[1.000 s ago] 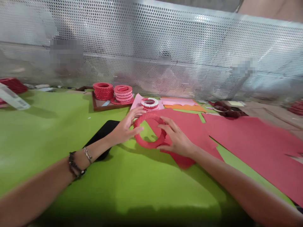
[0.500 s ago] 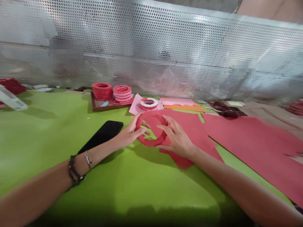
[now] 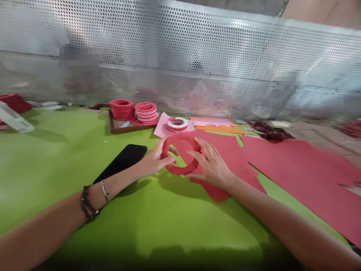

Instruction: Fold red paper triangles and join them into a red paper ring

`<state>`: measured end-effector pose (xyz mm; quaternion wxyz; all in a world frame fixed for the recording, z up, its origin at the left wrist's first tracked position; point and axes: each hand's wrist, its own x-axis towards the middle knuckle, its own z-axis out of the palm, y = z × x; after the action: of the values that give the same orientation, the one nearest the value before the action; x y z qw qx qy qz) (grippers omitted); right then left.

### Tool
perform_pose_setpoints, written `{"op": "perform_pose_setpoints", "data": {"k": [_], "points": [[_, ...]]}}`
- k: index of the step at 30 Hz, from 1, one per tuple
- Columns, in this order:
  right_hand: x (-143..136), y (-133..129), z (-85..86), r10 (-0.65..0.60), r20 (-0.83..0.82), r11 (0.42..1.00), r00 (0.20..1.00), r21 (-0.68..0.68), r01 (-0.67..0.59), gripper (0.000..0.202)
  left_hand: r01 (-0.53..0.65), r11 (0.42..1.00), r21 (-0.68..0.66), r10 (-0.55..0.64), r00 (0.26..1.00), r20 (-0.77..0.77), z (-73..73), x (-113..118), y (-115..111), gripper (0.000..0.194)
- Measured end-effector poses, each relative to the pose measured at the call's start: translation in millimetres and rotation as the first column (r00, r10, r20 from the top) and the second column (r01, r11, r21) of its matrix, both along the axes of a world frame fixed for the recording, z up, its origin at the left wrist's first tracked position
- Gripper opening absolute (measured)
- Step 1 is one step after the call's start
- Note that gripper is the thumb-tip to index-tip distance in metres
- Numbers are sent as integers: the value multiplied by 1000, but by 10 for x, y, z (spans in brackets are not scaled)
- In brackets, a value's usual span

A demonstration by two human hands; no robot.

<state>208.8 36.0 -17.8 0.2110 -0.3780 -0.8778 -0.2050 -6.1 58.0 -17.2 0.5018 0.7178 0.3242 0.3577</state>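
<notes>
Between my two hands is a red ring (image 3: 180,171) with a wavy, ruffled edge, tilted up above the green table (image 3: 135,222). My left hand (image 3: 158,160) grips its left side, thumb across the near face and fingers reaching through and behind. On the right side, my right hand (image 3: 212,165) holds the rim with its fingers curled over it. Under and behind the ring lie red sheets (image 3: 225,154). Just beyond stands a short stack of white and red ruffled rings (image 3: 177,124) on a pink sheet (image 3: 160,126).
A black phone (image 3: 122,162) lies beside my left forearm. Farther back, a brown tray (image 3: 118,130) bears stacks of red and pink rings (image 3: 122,110). Large red sheets (image 3: 299,169) spread to the right. A perforated metal screen (image 3: 169,56) stands along the back, with blurred shapes behind it.
My left thumb has shifted slightly on the ring's near face. Both hands keep the ring at nearly the same place and tilt.
</notes>
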Motion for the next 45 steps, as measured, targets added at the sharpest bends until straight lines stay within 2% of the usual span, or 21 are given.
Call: {"op": "perform_pose_setpoints", "data": {"k": [8, 12, 16, 19, 23, 25, 28, 31, 34, 37, 41, 45], "points": [[0, -15, 62, -15, 68, 1000, 998, -15, 16, 54, 1, 1000, 7, -1, 1000, -1, -34, -3, 14, 65], [4, -18, 75, -12, 42, 999, 999, -31, 13, 55, -60, 998, 29, 60, 998, -8, -4, -4, 3, 59], [18, -11, 83, 1, 7, 999, 1000, -43, 0, 61, -178, 974, 138, 190, 979, -77, 61, -24, 10, 45], [30, -2, 84, 9, 4, 999, 1000, -47, -9, 63, -209, 951, 226, 244, 959, -143, 70, -58, 60, 36], [44, 8, 84, 9, -6, 1000, 1000, -30, -9, 64, -251, 887, 387, 358, 904, -234, 59, -122, 115, 44], [55, 11, 89, -2, -26, 999, 1000, -44, 0, 64, -220, 867, 447, 378, 875, -303, 74, -156, 111, 51], [78, 18, 100, -11, -71, 995, 997, -100, 4, 66, -37, 861, 507, 282, 865, -415, 116, -199, 85, 76], [103, 29, 97, 1, -109, 981, 994, -193, -22, 68, 97, 846, 523, 239, 809, -537, 136, -214, 72, 99], [110, 39, 63, -3, -91, 957, 996, -288, -24, 69, 116, 851, 513, 279, 727, -628, 104, -198, 82, 99], [93, 50, 9, -18, -51, 929, 999, -371, -2, 69, 144, 848, 510, 294, 674, -678, 35, -174, 98, 94], [60, 67, -34, -25, -55, 891, 998, -454, -2, 73, 163, 863, 478, 254, 678, -690, -37, -161, 110, 92], [45, 75, -24, -54, -54, 906, 997, -423, 26, 77, 134, 847, 515, 304, 673, -674, -28, -143, 104, 99]]}}
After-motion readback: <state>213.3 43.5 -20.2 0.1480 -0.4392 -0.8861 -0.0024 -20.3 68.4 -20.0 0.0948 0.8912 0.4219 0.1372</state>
